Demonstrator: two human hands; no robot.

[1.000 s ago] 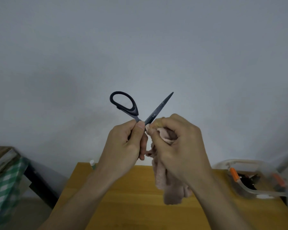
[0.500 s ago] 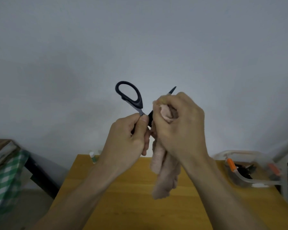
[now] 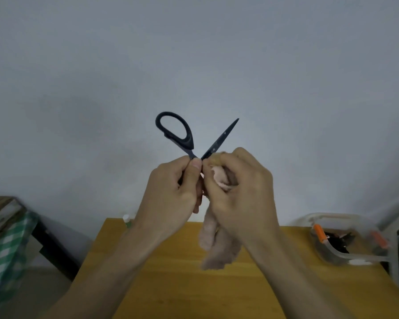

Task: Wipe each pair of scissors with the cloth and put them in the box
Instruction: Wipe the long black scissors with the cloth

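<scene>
I hold a pair of black scissors [image 3: 187, 140] up in front of the wall, spread wide open. My left hand [image 3: 173, 192] grips them near the pivot, with one handle loop sticking up to the left. My right hand [image 3: 237, 192] holds a pinkish cloth [image 3: 214, 245] bunched around the base of one blade, whose bare length points up to the right. The cloth's tail hangs down over the wooden table [image 3: 171, 284]. A clear plastic box [image 3: 346, 240] with orange latches stands at the table's right end, with dark items inside.
A small white-capped bottle [image 3: 127, 221] stands at the table's far left edge. A green checked cloth [image 3: 7, 245] lies over furniture at the left. A plain grey wall is behind the table.
My right hand slid the cloth up the blade toward its tip, then back down to the base, so most of the blade shows again. The left hand kept its grip.
</scene>
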